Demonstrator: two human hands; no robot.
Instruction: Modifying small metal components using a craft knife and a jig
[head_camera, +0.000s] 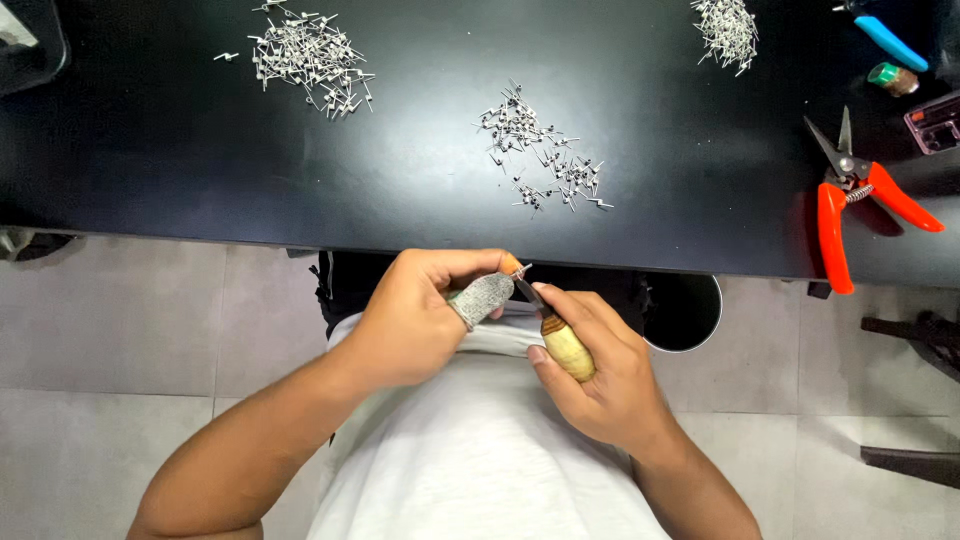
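Note:
My right hand (600, 370) grips a small knife by its pale wooden handle (567, 347), the thin blade (527, 292) pointing up-left. My left hand (420, 315) wears a grey fabric sleeve on the thumb (482, 297) and pinches a tiny metal piece (518, 270) at the fingertips, where the blade tip meets it. Both hands hover over my lap, just in front of the black table's front edge (300, 235).
Three heaps of small metal pins lie on the table: far left (305, 55), centre (540, 150), far right (727, 30). Orange-handled pruning shears (850, 200) lie at the right, a blue-handled tool (890, 42) behind them. A dark round bin (685, 310) stands under the table.

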